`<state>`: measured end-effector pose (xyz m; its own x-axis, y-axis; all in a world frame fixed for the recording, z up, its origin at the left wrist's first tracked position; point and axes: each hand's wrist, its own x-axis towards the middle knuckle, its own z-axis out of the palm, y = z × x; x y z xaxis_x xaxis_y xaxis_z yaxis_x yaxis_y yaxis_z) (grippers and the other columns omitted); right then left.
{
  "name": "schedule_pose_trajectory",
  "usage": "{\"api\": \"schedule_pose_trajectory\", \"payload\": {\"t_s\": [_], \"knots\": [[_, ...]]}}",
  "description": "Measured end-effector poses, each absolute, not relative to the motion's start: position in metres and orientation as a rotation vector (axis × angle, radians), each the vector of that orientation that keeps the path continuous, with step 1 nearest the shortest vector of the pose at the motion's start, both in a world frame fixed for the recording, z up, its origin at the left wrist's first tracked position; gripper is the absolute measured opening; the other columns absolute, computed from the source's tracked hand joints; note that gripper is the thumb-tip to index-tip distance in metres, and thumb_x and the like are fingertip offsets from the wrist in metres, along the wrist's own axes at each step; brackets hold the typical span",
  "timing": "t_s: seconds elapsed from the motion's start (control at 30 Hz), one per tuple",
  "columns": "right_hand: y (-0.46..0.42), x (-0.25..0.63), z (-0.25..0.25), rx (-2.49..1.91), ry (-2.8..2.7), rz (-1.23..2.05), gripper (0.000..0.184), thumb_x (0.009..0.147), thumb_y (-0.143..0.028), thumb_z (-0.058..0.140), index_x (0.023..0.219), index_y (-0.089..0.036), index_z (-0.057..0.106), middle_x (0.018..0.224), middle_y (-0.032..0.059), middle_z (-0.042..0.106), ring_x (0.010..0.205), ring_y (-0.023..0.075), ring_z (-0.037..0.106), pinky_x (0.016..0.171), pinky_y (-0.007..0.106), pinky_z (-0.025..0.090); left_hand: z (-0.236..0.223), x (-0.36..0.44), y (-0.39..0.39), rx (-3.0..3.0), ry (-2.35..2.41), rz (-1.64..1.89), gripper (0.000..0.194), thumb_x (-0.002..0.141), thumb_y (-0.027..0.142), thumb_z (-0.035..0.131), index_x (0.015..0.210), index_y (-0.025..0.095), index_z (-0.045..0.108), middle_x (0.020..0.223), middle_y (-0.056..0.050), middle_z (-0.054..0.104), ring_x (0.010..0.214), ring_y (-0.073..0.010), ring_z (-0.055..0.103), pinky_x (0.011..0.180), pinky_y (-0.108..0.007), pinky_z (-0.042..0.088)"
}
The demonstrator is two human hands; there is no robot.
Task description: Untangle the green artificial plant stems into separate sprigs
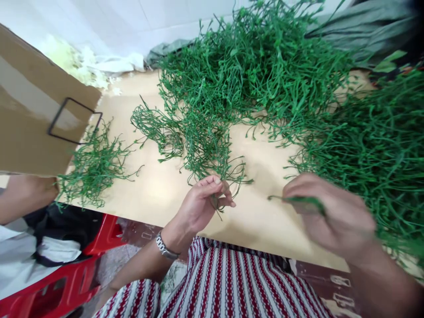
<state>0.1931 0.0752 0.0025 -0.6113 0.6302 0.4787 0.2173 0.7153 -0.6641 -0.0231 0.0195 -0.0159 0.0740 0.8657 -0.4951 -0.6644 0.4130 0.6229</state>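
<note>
My left hand (205, 198), with a metal watch on its wrist, pinches a small bunch of green plastic stems (236, 172) above the front of the table. Some stem ends poke out below its fingers. My right hand (331, 212) is smeared by motion but its fingers close round a green stem (304, 200), whose thin tip points left. Beyond my left hand lies a tangle of loose green stems (207, 137). A dense heap of the same stems (374, 150) spreads right beside and behind my right hand.
A large green pile (255, 66) fills the back of the table (159, 185). At left, a cardboard box (36, 110) with a black wire frame (53, 126) stands by another stem cluster (96, 172). A co-worker's arm (26, 194) reaches behind the box. Red stools (66, 282) stand below.
</note>
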Motion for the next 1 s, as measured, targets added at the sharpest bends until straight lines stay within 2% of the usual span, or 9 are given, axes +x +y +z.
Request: {"api": "schedule_pose_trajectory", "payload": {"t_s": [0.07,0.2,0.3,0.43,0.57,0.7,0.9,1.0], "knots": [[0.062,0.175,-0.001,-0.602,-2.302,0.674,0.022,0.081,-0.006,0.046,0.1,-0.018,0.05,0.076,0.0044,0.055,0.066,0.013,0.054,0.054,0.025,0.042,-0.017,-0.018,0.021,0.225,0.92,1.188,0.016,0.071,0.016,0.059,0.061,0.014,0.047,0.063,0.001,0.049,0.063,-0.0121,0.053,0.062,-0.029,0.048],[0.057,0.145,-0.019,-0.523,-2.467,0.327,0.032,0.083,-0.009,0.043,0.115,-0.015,0.044,0.075,0.0041,0.055,0.067,0.0148,0.052,0.062,0.028,0.044,-0.018,-0.009,0.024,0.163,0.898,1.252,0.014,0.072,0.011,0.058,0.062,0.013,0.049,0.061,0.002,0.049,0.059,-0.007,0.049,0.054,-0.018,0.042],[0.061,0.135,-0.033,-0.445,-2.523,0.139,0.03,0.083,-0.009,0.041,0.112,-0.015,0.046,0.07,0.0029,0.054,0.068,0.016,0.052,0.064,0.029,0.044,-0.016,-0.004,0.027,0.127,0.943,1.274,0.014,0.071,0.01,0.059,0.061,0.013,0.05,0.061,0.002,0.051,0.056,-0.0058,0.047,0.053,-0.015,0.039],[0.062,0.135,-0.041,-0.507,-2.469,0.158,0.019,0.081,-0.012,0.046,0.1,-0.014,0.05,0.071,0.0041,0.056,0.068,0.0162,0.052,0.064,0.029,0.043,-0.017,-0.002,0.028,0.131,0.94,1.28,0.013,0.069,0.011,0.061,0.062,0.013,0.05,0.063,0.001,0.054,0.058,-0.0078,0.049,0.055,-0.018,0.04],[0.058,0.138,-0.043,-0.61,-2.375,0.36,0.006,0.082,-0.016,0.048,0.087,-0.016,0.05,0.07,0.0033,0.055,0.065,0.0145,0.051,0.06,0.026,0.042,-0.02,-0.003,0.023,0.209,0.962,1.29,0.012,0.071,0.014,0.061,0.063,0.013,0.052,0.062,0.0,0.056,0.059,-0.0082,0.05,0.057,-0.019,0.04],[0.055,0.14,-0.043,-0.695,-2.26,0.665,0.001,0.082,-0.016,0.048,0.082,-0.016,0.048,0.069,0.0018,0.054,0.062,0.0119,0.051,0.059,0.023,0.04,-0.021,-0.003,0.018,0.274,1.023,1.351,0.014,0.07,0.013,0.063,0.061,0.013,0.052,0.059,0.0,0.058,0.058,-0.0083,0.053,0.057,-0.018,0.04],[0.052,0.139,-0.036,-0.881,-2.145,1.209,0.006,0.083,-0.019,0.046,0.077,-0.016,0.047,0.058,-0.0036,0.044,0.051,0.008,0.04,0.05,0.02,0.034,-0.022,0.005,0.016,0.229,1.023,1.49,0.014,0.065,0.013,0.066,0.06,0.013,0.052,0.055,0.001,0.059,0.055,-0.0073,0.052,0.056,-0.017,0.04],[0.051,0.138,-0.035,-0.905,-2.033,1.463,0.013,0.083,-0.024,0.044,0.073,-0.016,0.045,0.058,-0.0036,0.04,0.052,0.0078,0.036,0.049,0.019,0.032,-0.021,0.007,0.016,0.22,1.016,1.502,0.015,0.065,0.013,0.066,0.059,0.014,0.051,0.054,0.002,0.058,0.053,-0.007,0.051,0.054,-0.017,0.04]]}}
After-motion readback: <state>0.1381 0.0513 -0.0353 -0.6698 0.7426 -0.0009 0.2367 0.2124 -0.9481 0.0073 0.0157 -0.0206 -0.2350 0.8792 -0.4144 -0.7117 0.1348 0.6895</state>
